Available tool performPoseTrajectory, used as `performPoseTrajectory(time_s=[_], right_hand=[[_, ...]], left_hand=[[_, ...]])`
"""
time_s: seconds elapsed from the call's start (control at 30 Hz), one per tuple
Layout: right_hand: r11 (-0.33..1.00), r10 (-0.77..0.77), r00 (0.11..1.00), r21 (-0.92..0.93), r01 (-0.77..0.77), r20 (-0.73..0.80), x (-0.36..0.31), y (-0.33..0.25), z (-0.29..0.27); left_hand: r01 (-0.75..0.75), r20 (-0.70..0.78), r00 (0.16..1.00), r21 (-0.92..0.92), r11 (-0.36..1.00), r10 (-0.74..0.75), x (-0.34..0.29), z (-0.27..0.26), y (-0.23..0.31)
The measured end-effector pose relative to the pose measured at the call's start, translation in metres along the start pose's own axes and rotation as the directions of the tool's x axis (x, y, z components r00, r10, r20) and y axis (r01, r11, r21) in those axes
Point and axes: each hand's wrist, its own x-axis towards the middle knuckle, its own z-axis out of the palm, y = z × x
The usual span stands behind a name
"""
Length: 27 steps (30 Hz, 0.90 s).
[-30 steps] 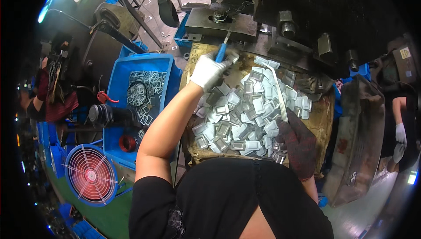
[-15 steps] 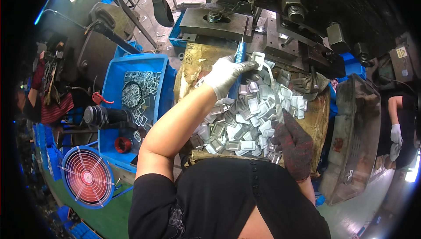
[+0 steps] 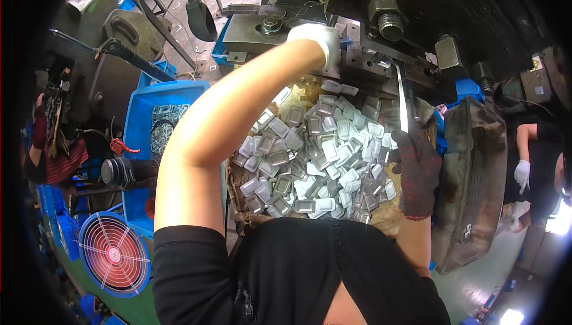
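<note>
Clamped in the right hand (image 3: pixel 417 170), gloved in dark knit flecked with red, was a long, slim silver metal tool (image 3: pixel 403 103), held near its lower end so that its length ran up and away from the fingers. Such a hold probably kept the hand clear of the massive black machine block (image 3: pixel 411 18) overhead, while the bent tip lay among the dark steel tooling (image 3: pixel 355 62); whether that tip touched a part could not be made out.

Up at the tooling's left side was the left hand (image 3: pixel 322 39), in a white glove, its arm stretched across the pile. It showed its back to the camera, hiding the fingers, so whether they were apart or closed could not be told. Just past the glove showed a thin blue piece (image 3: pixel 347 42), too covered to say if it was gripped.

Between the forearms, small shallow grey rectangular metal pieces (image 3: pixel 328 149) lay heaped on a worn yellowish-brown board (image 3: pixel 307 89), near the tooling and likely put there for easy reach. Left of the outstretched arm stood a large blue plastic bin (image 3: pixel 173 91), partly hidden by it, with thin metal frames (image 3: pixel 170 112) inside, apparently contained apart from the heap.
</note>
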Motion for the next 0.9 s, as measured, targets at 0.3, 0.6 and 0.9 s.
performPoseTrajectory(time_s=[0.3, 0.6, 0.9], right_hand=[[1.000, -0.015, 0.998, -0.012, 0.016, 0.065, 0.036, 0.001, 0.022], [0.998, -0.014, 1.000, -0.066, 0.016, 0.025, 0.021, -0.014, 0.008], [0.982, 0.170, 0.963, 0.047, -0.183, 0.209, -0.051, 0.001, 0.003]], left_hand=[[0.008, -0.167, 0.985, -0.202, 0.979, -0.042, -0.082, 0.072, -0.052], [-0.004, -0.247, 0.963, -0.405, 0.914, -0.105, -0.101, 0.103, -0.054], [0.076, 0.079, 0.990, -0.996, -0.036, -0.114, -0.096, 0.090, -0.050]])
